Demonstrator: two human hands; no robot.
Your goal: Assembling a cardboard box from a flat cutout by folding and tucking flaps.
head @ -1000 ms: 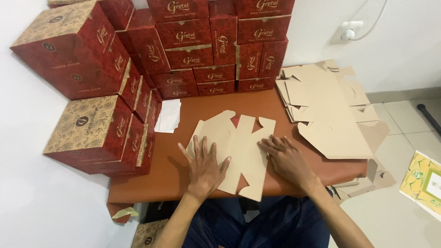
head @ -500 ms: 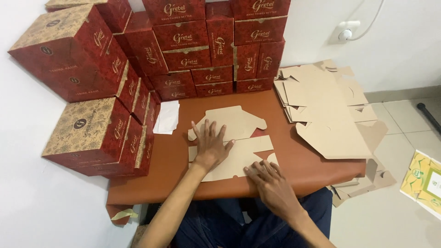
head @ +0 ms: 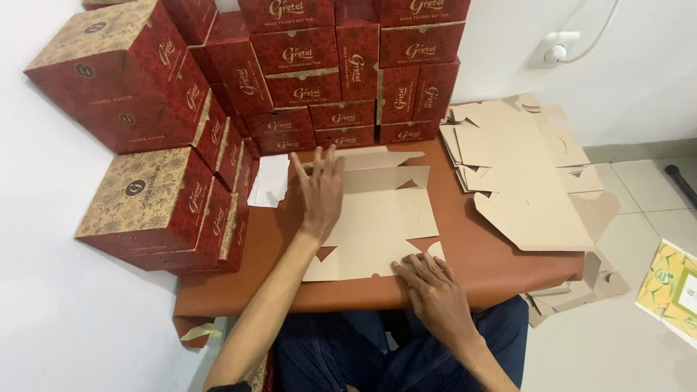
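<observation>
cardboard blank (head: 377,225) under both hands

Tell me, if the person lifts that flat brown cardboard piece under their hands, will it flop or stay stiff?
The flat cardboard box blank would probably bend along its creases, since one panel already tilts up near the left hand. It looks thin, so likely light. Lying flat under the right hand on the smooth brown table, it might slide easily and cannot roll.

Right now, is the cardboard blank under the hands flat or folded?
Partly folded: the cardboard blank has its far panel doubled over, left hand pressing it.
</observation>
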